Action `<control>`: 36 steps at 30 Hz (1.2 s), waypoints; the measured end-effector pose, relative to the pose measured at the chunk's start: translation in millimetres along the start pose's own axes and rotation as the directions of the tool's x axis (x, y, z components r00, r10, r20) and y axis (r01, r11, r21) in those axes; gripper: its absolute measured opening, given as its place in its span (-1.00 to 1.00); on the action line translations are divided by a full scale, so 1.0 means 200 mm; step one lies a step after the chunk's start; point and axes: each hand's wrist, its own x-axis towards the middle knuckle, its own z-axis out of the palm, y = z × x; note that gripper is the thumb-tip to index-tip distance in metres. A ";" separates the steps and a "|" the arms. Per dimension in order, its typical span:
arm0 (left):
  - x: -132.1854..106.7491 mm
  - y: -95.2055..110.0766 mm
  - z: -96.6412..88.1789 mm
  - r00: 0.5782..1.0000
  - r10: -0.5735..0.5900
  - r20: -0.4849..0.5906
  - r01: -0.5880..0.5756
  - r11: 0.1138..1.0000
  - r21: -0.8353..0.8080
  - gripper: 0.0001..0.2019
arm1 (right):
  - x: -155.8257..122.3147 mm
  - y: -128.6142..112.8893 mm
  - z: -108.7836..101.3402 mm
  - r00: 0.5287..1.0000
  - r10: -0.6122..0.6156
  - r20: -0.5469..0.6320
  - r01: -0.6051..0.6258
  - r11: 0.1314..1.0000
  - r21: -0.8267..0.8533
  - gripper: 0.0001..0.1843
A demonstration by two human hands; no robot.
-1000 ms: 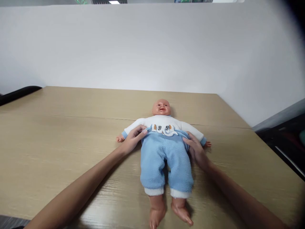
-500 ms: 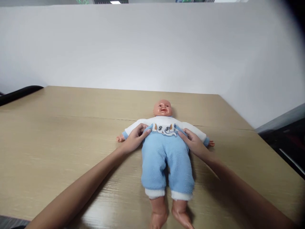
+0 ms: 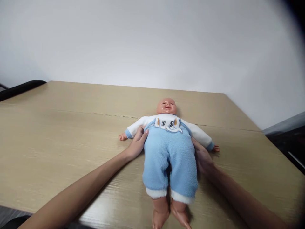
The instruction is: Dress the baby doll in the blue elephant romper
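A baby doll lies on its back, its head away from me and its bare feet close to me. It wears light blue fleece overalls with an elephant face on the bib, over a white top with blue cuffs. My left hand is closed on the doll's side at the waist, thumb against the blue cloth and fingers partly behind it. On the opposite side, my right hand grips the doll at the waist, most of its fingers hidden beneath the body.
The wooden table has a seam across it beyond the doll's shoulders. A pale wall rises at the far edge. Black chair-like edges show at the left and a dark object stands at the right.
Both hands have moved from the upper edge of the overalls by the bib down to the doll's sides. The right fingers have slipped out of sight. The view has tilted slightly down.
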 end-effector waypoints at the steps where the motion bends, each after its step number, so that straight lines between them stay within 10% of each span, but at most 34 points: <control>1: 0.00 -0.01 0.01 0.999 0.005 -0.037 -0.006 1.000 -0.019 -0.61 | 0.00 0.00 0.01 1.000 0.015 -0.001 -0.015 1.000 0.009 -0.54; 7: 0.02 -0.03 0.04 0.990 0.050 -0.131 -0.066 0.991 -0.120 -0.64 | 0.02 -0.01 0.01 0.998 -0.044 -0.048 0.046 0.997 0.058 -0.56; 24: 0.11 -0.02 -0.12 0.980 0.090 0.179 -0.062 0.986 -0.157 -0.67 | 0.08 -0.01 -0.05 0.975 -0.219 0.031 0.221 0.966 -0.137 -0.58; 32: 0.10 -0.01 -0.23 0.933 0.162 0.320 -0.246 0.939 0.241 -0.66 | 0.06 -0.12 -0.23 0.849 -0.394 0.351 0.527 0.583 -0.618 -0.82; 36: 0.08 0.00 -0.22 0.955 0.093 0.282 -0.177 0.941 0.289 -0.62 | 0.05 -0.12 -0.20 0.868 -0.385 0.313 0.496 0.680 -0.540 -0.83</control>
